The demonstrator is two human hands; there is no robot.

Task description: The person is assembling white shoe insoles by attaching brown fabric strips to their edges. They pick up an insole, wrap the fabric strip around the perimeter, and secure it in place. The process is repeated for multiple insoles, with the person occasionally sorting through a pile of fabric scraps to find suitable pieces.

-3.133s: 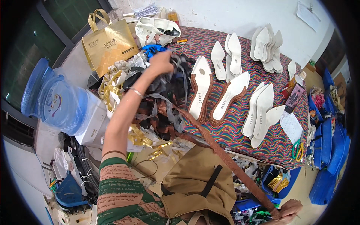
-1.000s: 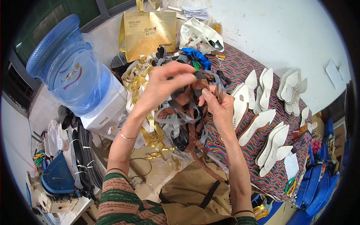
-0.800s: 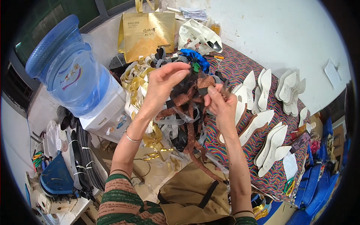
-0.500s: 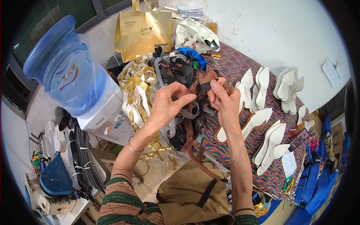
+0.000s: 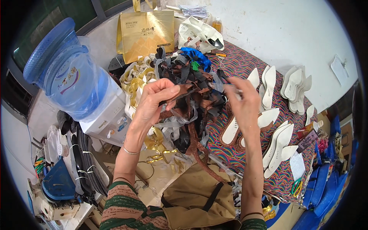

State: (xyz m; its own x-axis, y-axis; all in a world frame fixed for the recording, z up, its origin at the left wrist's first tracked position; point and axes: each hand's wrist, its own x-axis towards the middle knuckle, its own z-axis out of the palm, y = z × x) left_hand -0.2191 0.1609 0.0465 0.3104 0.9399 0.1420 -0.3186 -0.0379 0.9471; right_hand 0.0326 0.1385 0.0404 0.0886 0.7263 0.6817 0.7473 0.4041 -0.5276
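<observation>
My left hand is closed in a pinch on a dark strip, which stretches right over the heap of scraps. To the right, my right hand is raised with its fingers curled and slightly blurred. At its fingertips is a dark narrow piece, too unclear to name. Below the hands, a brown glittery strip hangs from the heap onto the tan cloth on my lap. Beside the left hand lie gold and white strips.
White shoe insoles lie in groups on the patterned tablecloth, a few on brown glittery pieces. A water dispenser with a blue bottle stands left. Behind the heap are a gold bag and a white bag.
My hands have moved apart: the left slightly left, the right to the right. The brown glittery piece between them is no longer held up; a dark strip shows in my left hand.
</observation>
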